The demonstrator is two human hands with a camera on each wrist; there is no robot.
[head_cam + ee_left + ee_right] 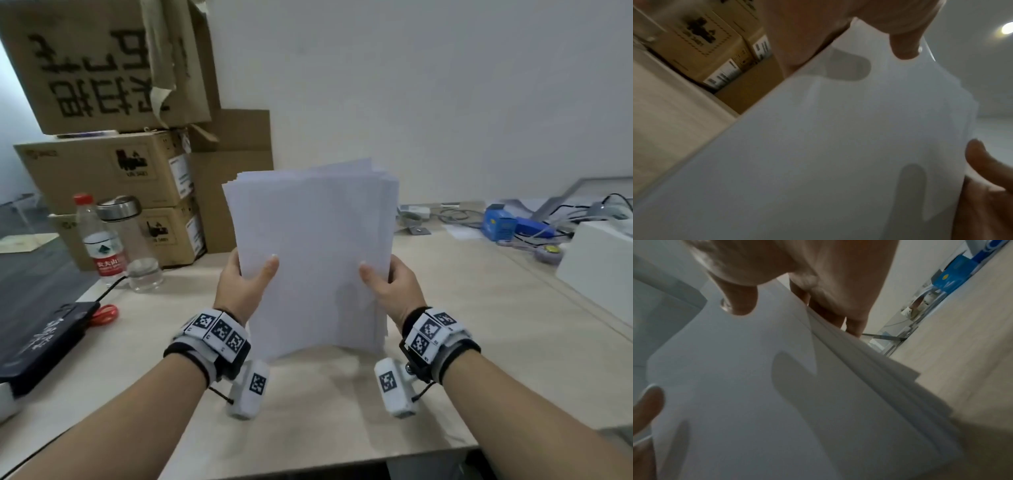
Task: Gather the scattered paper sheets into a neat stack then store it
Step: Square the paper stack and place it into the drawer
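Note:
A stack of white paper sheets [313, 246] stands upright in front of me, its bottom edge close to or on the beige desk [462, 325]. My left hand [245, 279] grips the stack's left edge, thumb on the near face, fingers behind. On the opposite edge my right hand [387, 281] holds it the same way. The top edges of the sheets are uneven and fan out slightly. The left wrist view shows the paper stack [838, 146] with my left thumb [904, 43] on it. In the right wrist view the paper stack [756, 386] has staggered sheet edges under my right thumb [742, 301].
Stacked cardboard boxes [113, 171] stand at the back left, with a water bottle [101, 236] and a glass flask [132, 240] before them. A dark notebook [41, 342] and a red object [106, 313] lie left. Cables and blue items [503, 222] and a white box [603, 260] sit right.

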